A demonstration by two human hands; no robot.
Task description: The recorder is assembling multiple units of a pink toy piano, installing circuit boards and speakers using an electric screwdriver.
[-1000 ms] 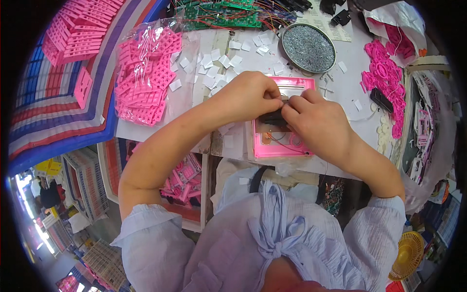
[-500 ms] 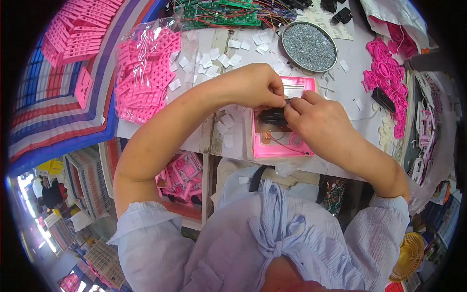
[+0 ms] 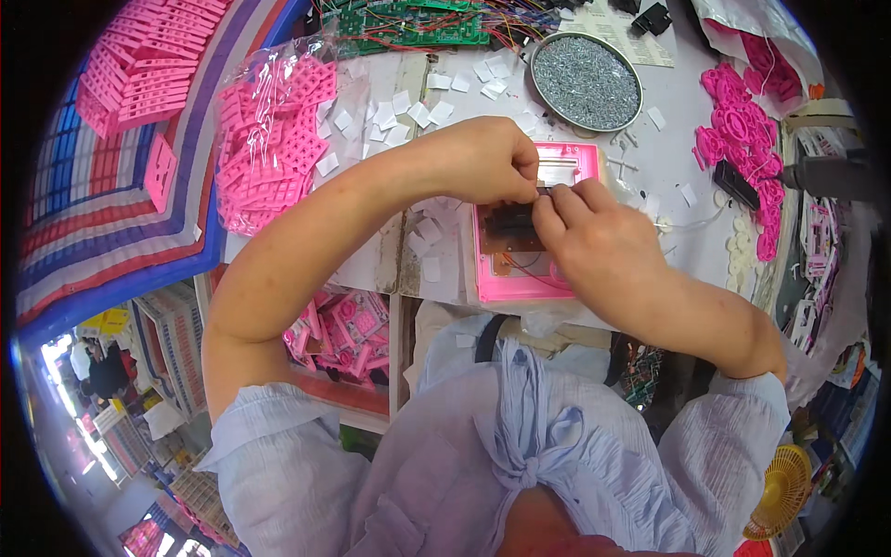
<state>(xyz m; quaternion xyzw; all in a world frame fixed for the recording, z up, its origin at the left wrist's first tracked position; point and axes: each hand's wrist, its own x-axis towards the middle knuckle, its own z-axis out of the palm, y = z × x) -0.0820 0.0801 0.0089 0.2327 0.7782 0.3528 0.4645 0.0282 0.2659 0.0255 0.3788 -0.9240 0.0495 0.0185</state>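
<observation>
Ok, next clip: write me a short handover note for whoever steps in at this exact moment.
Left hand: fingertips pinched on the small dark part at the pink tray.
Right hand: fingertips meet the left's at the same spot, over the part.
Pink tray lies flat at the table's near edge; a thin red wire runs across its lower half.
Round dish of grey bits is beyond the tray; bag of pink frames to the left; white squares scattered between.
Done: part placed in the tray.
Left: whatever the fingers are fitting; hidden from view.

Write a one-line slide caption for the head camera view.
Left hand and right hand meet over a dark part on a pink plastic housing, beside a round tray of screws.
</observation>
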